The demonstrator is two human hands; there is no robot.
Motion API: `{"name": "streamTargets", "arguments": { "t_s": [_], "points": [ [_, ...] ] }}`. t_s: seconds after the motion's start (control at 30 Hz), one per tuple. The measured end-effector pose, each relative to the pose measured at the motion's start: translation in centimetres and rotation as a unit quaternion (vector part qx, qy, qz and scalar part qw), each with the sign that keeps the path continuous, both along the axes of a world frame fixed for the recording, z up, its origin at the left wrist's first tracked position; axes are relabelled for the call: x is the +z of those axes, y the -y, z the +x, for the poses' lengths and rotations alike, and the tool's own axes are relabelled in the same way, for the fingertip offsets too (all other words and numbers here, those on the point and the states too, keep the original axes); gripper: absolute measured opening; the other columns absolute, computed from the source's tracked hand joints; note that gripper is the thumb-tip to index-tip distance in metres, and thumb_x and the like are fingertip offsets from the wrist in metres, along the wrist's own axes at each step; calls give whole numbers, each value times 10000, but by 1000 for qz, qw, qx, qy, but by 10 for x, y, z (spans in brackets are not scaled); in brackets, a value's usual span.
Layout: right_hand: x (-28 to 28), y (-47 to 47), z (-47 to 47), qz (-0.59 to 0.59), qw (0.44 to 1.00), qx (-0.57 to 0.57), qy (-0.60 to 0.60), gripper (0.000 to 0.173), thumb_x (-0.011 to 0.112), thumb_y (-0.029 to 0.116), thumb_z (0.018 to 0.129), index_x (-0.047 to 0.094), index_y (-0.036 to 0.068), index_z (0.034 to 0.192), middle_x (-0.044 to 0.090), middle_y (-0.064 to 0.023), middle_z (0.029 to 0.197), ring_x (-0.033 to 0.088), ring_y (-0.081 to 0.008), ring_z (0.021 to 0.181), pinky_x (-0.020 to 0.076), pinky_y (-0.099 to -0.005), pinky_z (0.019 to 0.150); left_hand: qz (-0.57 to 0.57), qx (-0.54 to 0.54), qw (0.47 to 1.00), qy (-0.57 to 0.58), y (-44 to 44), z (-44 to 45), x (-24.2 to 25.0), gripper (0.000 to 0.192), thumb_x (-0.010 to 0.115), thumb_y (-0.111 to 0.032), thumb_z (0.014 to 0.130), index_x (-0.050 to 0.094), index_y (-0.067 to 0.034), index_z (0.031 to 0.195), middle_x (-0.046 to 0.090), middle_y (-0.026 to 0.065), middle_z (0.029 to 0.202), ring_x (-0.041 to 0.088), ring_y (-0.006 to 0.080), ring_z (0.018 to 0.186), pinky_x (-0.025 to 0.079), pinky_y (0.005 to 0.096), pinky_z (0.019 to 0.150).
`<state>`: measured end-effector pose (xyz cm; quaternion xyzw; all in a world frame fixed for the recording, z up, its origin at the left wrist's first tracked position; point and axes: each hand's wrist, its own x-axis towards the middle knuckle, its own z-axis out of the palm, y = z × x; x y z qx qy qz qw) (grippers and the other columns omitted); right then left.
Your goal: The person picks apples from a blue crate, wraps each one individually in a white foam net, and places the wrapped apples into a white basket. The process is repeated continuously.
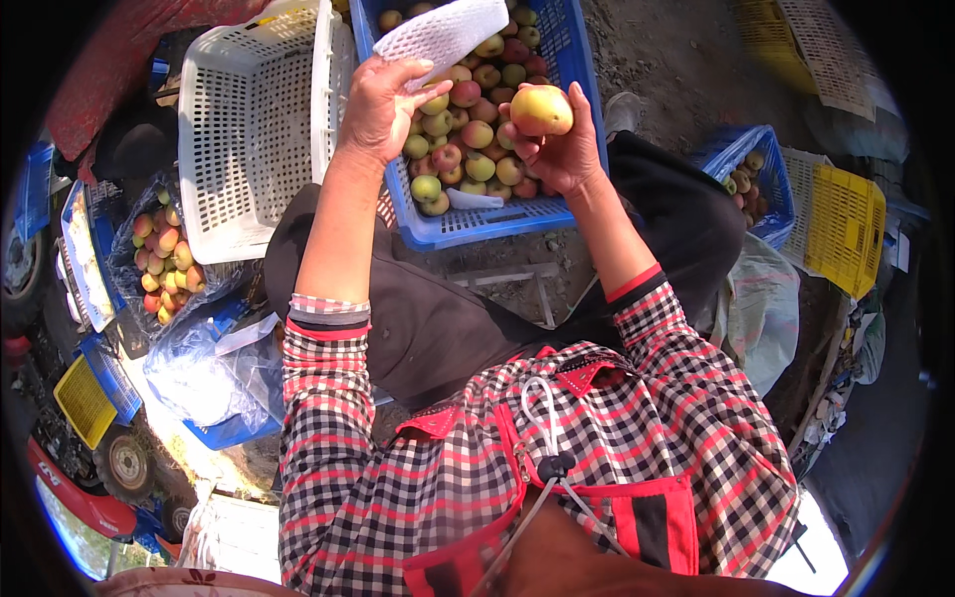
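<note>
My left hand [384, 108] pinches a white foam mesh sleeve [455, 31] between thumb and fingers; it stretches out flat to the upper right. In my right hand [571, 157] is a yellow-red apple [542, 110], cupped from below by the fingers. Both hands are above a blue plastic crate [489, 233] that stands in front of my knees. Many red and green apples [477, 134] fill it. Near its close edge a second white foam piece [474, 200] lies against the apples. The sleeve and my hands hide part of the crate's contents.
A white perforated crate [257, 127] stands tilted left of the blue one. Farther left are bagged apples [168, 254] and a clear plastic bag [216, 373]. At right sit a plastic-wrapped blue crate [780, 186] with apples and a yellow crate [850, 227].
</note>
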<state>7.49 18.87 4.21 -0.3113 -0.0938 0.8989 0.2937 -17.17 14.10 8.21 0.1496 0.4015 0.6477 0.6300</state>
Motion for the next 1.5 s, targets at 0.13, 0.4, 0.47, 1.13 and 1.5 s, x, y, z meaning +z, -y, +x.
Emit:
{"name": "streamTargets", "arguments": {
  "t_s": [0.13, 0.4, 0.47, 1.13, 1.5],
  "points": [
    [46, 13, 19, -84, 996, -20, -35, 721, 576, 604, 890, 519, -7, 1267, 599, -236, 1204, 678, -328, 939, 604, -355, 723, 39, -75, 983, -164, 36, 38, 8, 455, 631, -40, 814, 560, 30, 1258, 634, 100, 1204, 595, 221, 1128, 463, 363, 992],
    [83, 60, 36, 94, 995, 15, 34, 687, 430, 664, 931, 570, 77, 1260, 652, -142, 1173, 644, -199, 906, 496, -292, 719, 123, -30, 928, -350, 84, 111, 39, 534, 756, -82, 808, 556, 33, 1289, 628, 55, 1162, 591, 109, 972, 482, 255, 872],
    [87, 70, 38, 122, 992, 14, 21, 646, 475, 640, 930, 559, 93, 1265, 656, -116, 1165, 647, -191, 950, 498, -293, 737, 117, -32, 924, -363, 92, 119, 45, 562, 784, -93, 796, 554, 28, 1294, 627, 41, 1149, 576, 85, 923, 483, 235, 839],
    [103, 71, 68, 291, 945, 84, 125, 525, 539, 457, 953, 511, 59, 1294, 622, -91, 1130, 635, -169, 907, 516, -270, 701, 140, -89, 873, -459, 83, 128, 71, 523, 834, -131, 768, 620, 32, 1217, 696, 57, 1093, 638, 129, 993, 508, 281, 902],
    [134, 27, 145, 146, 987, -62, -29, 557, 465, 488, 983, 543, 18, 1271, 631, -237, 1177, 701, -304, 946, 615, -267, 648, 66, 65, 967, -239, 72, 98, 55, 374, 699, -142, 917, 605, 47, 1226, 651, 90, 1176, 617, 167, 1059, 482, 308, 925]
  ]
}}
